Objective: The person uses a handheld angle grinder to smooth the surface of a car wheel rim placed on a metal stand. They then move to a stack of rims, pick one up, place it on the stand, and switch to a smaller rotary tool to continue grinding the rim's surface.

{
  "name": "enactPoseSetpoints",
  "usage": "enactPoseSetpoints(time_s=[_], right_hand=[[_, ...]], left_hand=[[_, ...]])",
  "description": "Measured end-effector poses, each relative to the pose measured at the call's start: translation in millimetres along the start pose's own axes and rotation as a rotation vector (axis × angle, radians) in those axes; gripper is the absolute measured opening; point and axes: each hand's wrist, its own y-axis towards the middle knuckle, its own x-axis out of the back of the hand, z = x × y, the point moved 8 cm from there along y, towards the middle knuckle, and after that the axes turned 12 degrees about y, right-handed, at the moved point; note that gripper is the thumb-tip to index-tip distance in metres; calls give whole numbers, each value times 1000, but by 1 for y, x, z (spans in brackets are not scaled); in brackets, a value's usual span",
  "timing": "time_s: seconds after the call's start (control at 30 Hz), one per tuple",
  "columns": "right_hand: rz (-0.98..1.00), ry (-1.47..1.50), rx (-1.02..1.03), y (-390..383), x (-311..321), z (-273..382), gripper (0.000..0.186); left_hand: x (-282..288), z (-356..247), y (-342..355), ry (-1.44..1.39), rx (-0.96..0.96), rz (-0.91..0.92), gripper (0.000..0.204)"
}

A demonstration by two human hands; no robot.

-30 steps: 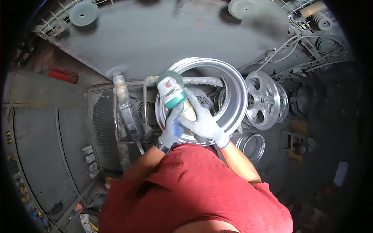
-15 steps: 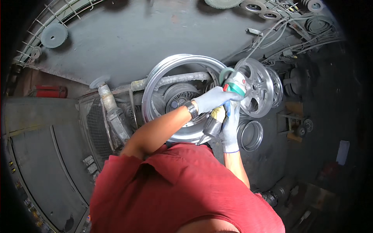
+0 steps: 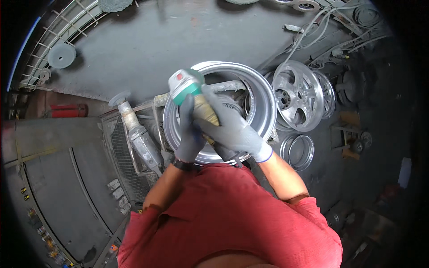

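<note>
Both my hands wear grey work gloves and grip an angle grinder (image 3: 206, 110) with a green and silver head and a yellowish wrapped body. My left hand (image 3: 190, 136) closes around its left side. From the right, my right hand (image 3: 234, 129) wraps over the body, fingers reaching toward the green collar. The grinder's head stands over the left far rim of a large silver wheel rim (image 3: 264, 100), which lies in front of me. Whether the disc touches the metal I cannot tell. My hands hide the near middle of the rim.
Several wheels stand to the right, among them a spoked alloy wheel (image 3: 298, 94) and a ring-shaped rim (image 3: 300, 152). A second, dusty grinder (image 3: 142, 143) rests at the left beside a mesh panel (image 3: 125, 156). Hoses (image 3: 308, 33) and a wire rack (image 3: 67, 33) line the back.
The grinder has swung from the right edge of the rim to its left far edge, both hands moving left with it. My head view has shifted slightly.
</note>
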Motion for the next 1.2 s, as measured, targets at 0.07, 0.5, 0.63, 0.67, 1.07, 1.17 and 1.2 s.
enactPoseSetpoints(time_s=[0.07,0.5,0.63,0.67,1.07,1.17,1.2], right_hand=[[-135,41,38,-6,23,0,78],[-811,887,53,-85,83,-71,57],[-643,530,63,-55,64,-64,63],[-577,352,114,-44,58,-58,68],[-47,64,174,-9,3,-43,89],[-286,-22,134,-25,39,-49,89],[-372,-47,165,-31,50,-50,85]], left_hand=[[-24,12,27,19,21,129,50],[-169,88,44,362,650,733,53],[-118,60,51,253,409,593,49],[-103,49,51,187,283,525,47],[16,60,-1,82,80,31,54],[-24,70,34,52,170,213,34],[-46,73,41,44,208,315,35]])
